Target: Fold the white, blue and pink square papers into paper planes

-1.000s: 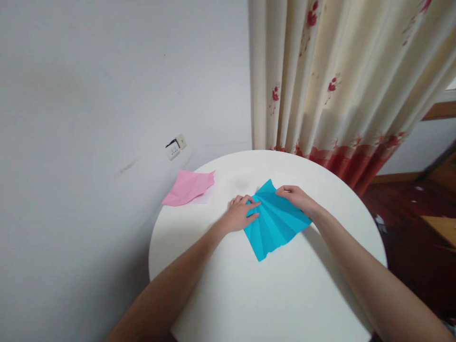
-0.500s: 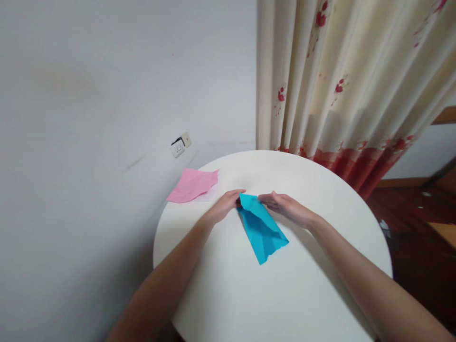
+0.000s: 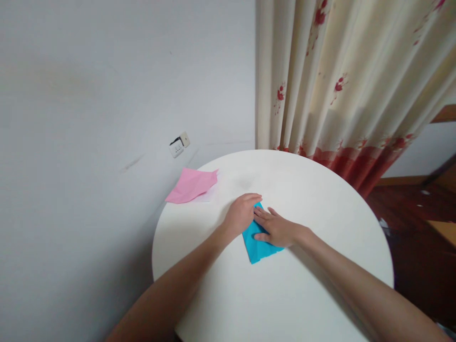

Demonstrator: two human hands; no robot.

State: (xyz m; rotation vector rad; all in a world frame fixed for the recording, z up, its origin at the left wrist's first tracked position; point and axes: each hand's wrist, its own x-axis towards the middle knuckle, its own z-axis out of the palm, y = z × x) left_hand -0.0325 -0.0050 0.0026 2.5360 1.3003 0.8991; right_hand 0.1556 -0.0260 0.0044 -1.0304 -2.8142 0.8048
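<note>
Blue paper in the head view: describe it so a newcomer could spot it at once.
Find the round white table and look near its middle. The blue paper lies partly beneath the right hand, with the left hand at its upper left. Its blue colour sets it apart from the pink sheet at the table's far-left edge.

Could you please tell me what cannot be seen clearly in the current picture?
Head view:
Blue paper: partly hidden by the left hand and right hand.
Pale sheet: mostly hidden under the pink paper.
Table: near edge cut off by picture's bottom.
Whitish object on floor: too small and blurred to identify.
</note>
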